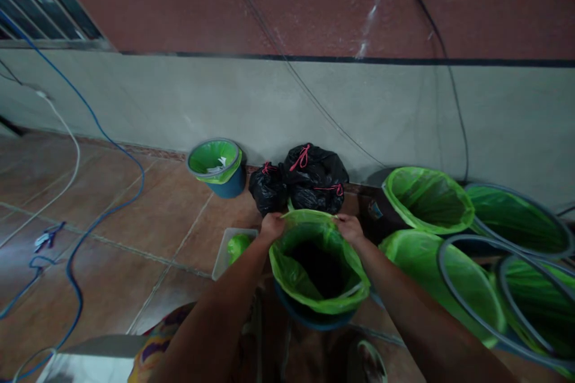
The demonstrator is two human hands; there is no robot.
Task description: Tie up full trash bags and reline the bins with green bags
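Note:
In front of me a blue trash bin (309,317) stands on the floor, lined with a green trash bag (353,296) folded over its rim. My left hand (272,228) is closed on the bag's far left edge. On the far right edge, my right hand (349,230) pinches the same bag. The bag's mouth is spread wide and its inside is dark. Beside my left forearm sits a clear plastic tub (220,260) with a green roll of bags (238,246) in it.
Tied black trash bags (317,170) rest by the wall. A lined bin with bits of white litter (224,182) is left of them. Several green-lined bins (429,200) and loose grey rims (467,239) crowd the right. A blue cable (96,122) crosses the tiles at left.

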